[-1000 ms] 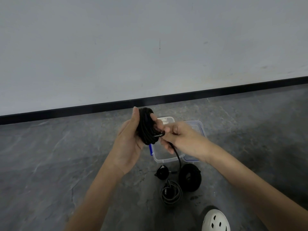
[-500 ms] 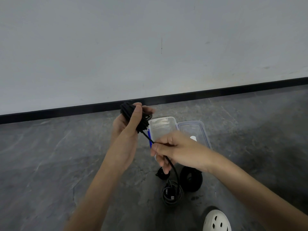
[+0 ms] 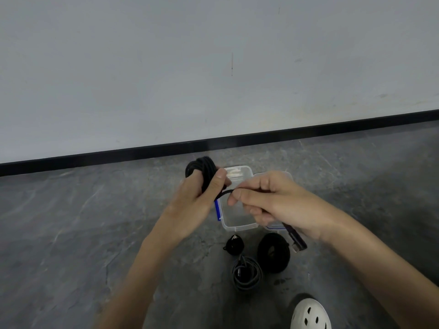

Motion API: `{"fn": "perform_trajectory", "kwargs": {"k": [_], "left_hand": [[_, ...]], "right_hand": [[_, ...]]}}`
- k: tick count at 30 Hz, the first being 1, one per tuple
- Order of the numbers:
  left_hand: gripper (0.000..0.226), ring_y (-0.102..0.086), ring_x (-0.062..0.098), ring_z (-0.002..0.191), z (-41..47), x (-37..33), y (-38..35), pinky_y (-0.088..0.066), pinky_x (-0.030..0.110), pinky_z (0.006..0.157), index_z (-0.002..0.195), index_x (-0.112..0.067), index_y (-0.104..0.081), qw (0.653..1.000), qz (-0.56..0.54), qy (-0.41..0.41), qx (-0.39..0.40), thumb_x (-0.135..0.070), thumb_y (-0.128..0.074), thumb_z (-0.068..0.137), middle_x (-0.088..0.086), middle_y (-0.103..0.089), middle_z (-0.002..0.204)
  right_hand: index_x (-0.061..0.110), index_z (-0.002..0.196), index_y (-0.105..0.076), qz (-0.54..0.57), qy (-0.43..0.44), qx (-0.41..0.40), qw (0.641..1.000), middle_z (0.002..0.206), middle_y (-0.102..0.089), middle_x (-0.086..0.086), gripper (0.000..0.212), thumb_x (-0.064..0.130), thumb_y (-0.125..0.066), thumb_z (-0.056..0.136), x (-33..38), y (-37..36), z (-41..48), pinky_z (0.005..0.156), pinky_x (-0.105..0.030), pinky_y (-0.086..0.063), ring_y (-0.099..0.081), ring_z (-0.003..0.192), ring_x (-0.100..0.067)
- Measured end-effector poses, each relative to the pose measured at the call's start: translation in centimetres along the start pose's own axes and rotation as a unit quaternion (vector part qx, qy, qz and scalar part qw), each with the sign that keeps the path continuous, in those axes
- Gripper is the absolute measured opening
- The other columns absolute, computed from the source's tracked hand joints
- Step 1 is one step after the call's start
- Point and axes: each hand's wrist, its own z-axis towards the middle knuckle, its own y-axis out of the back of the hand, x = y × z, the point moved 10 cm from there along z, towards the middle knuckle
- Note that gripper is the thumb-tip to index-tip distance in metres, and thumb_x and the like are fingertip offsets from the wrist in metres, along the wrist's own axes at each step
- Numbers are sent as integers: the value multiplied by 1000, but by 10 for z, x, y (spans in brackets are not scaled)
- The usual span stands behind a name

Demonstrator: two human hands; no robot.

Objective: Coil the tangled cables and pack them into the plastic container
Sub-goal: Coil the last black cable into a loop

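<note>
Left hand (image 3: 197, 205) grips the black cable coil (image 3: 202, 167) in the air; right hand (image 3: 273, 205) pinches its loose tail (image 3: 223, 194). Three finished coils (image 3: 274, 252) lie on the floor (image 3: 95, 233) beside the open plastic container (image 3: 237, 227). Packing is not yet begun.

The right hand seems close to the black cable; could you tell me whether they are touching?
Touching. The head view shows the right hand pinching a strand of the black cable.

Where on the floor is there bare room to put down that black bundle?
Bare floor lies left of the left hand, up to the baseboard, and right of the lid. The container looks empty. Crowded: between container and white shoe lie a small black coil, a big black coil and a grey coil.
</note>
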Motion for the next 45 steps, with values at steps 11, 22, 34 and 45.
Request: {"fn": "perform_trajectory", "kwargs": {"k": [11, 22, 34, 45], "left_hand": [[23, -62, 4, 78, -17, -1, -53, -45, 17, 71, 92, -23, -65, 971, 49, 12, 235, -45, -60, 90, -10, -65, 79], [29, -68, 14, 77, -27, -28, -55, -49, 20, 74, 80, -14, -63, 961, -89, 0, 261, -31, -47, 98, 0, -71, 76], [22, -64, 13, 63, -20, -35, -37, -51, 21, 67, 67, -28, -65, 929, -311, 27, 201, -38, -54, 82, -4, -60, 63], [27, -68, 7, 70, -8, -18, -34, -54, 16, 68, 74, -15, -77, 894, -425, 82, 116, -30, -59, 86, 3, -72, 76]], "right_hand": [[6, 99, -64, 163, 14, 15, 986, 68, -64, -8, 21, 11, -65, 79, -2, 25, 7, 54, -21, -51, -59, 54, -13], [6, 92, -72, -39, 130, -88, 987, 80, -74, -4, 28, 22, -75, 69, 13, 58, 7, 75, -19, -54, -69, 79, -16], [16, 90, -68, 180, 39, 47, 982, 71, -69, 3, 35, 31, -37, 99, -4, -5, 16, 65, -23, -54, -66, 65, -8], [17, 89, -59, 143, 62, -68, 986, 64, -45, 3, 29, 21, -35, 104, -6, -1, 25, 73, -24, -55, -54, 63, 2]]}}
